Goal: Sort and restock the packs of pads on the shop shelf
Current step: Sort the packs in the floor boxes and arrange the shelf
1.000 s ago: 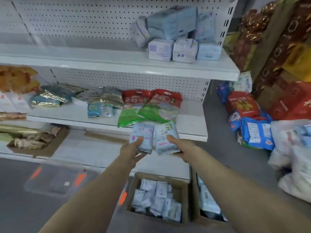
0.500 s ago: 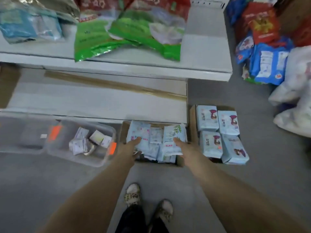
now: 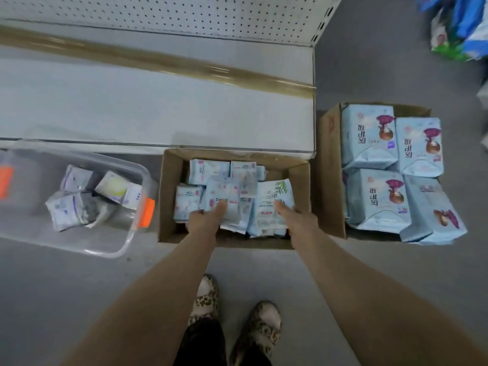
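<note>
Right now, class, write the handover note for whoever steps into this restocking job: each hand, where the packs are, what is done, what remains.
Left hand grips a pale blue pack, thumb on top, at the middle box.
Right hand grips the leaf-printed pack beside it.
Middle box holds small packs; right box holds big packs; clear tub holds a few odd packs.
Done: packs look grouped by kind.
Left: get the sorted packs onto the shelf.
</note>
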